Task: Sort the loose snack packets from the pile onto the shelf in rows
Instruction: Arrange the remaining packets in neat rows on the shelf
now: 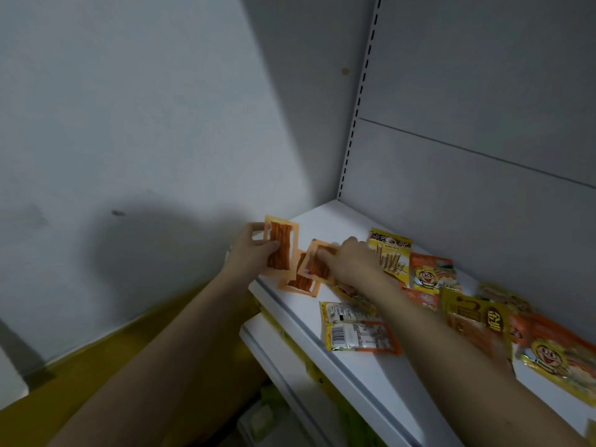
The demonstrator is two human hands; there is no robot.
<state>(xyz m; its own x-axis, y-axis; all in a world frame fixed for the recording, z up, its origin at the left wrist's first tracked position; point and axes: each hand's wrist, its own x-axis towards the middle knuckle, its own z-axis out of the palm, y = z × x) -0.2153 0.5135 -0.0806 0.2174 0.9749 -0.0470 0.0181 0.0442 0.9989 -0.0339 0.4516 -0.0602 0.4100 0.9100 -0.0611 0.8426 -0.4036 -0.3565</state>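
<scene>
Three orange clear-window snack packets sit at the white metal shelf [322,337]'s left end. The left hand [254,253] pinches one upright packet [281,246]; the right hand [350,261] grips a second [317,264] above the third lying flat [300,282]. Roughly nine mixed yellow-orange packets [429,275] lie piled to the right.

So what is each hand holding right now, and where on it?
The left hand pinches an orange packet by its left edge. The right hand grips a second orange packet at its right side.

A white shelf [361,359] carries the goods. Orange packets [301,282] lie at its left end. Yellow and orange snack packets [432,275] lie scattered to the right.
</scene>
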